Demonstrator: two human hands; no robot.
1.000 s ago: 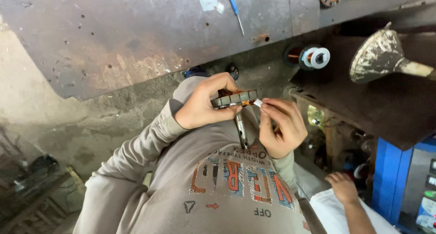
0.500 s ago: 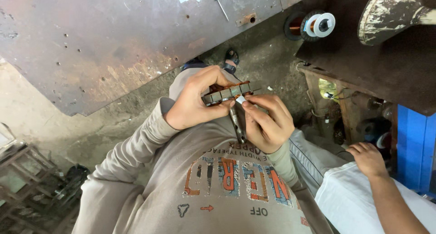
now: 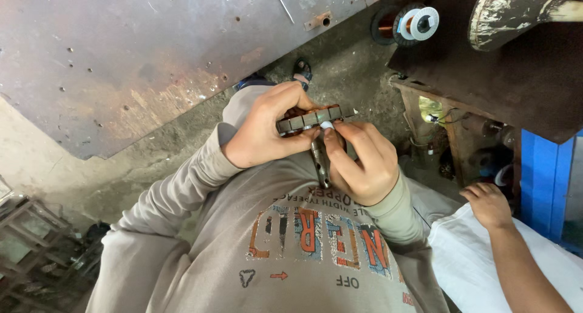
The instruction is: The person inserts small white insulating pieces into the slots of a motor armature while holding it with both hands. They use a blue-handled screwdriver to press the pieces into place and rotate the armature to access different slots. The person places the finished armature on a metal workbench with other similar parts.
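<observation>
Rough grey concrete floor runs under us, and we look straight down our own chest at it. At far left a dark metal rack stands on the ground beside our left sleeve. Above it a big rusty steel sheet slants across the upper left, with a small blue-handled screwdriver lying near its top edge.

Our left hand comes in from the left with its grip closed around the left end of a toothed metal core, a dark slotted ring seen edge-on, thumb below and fingers curled over the top. The core sits at the centre, held up in front of our chest, between both hands and well clear of the floor. A steel shaft hangs down from it against our grey printed sweatshirt.

Our right hand grips the core's right side, its thumb pressing a small white strip against the slots, fingers folded shut around the shaft.

Further right, a spool of copper wire lies at the edge of a dark wooden desk, with a worn paint-flecked handle above. At lower right another person's hand rests on white cloth, beside a blue cabinet
</observation>
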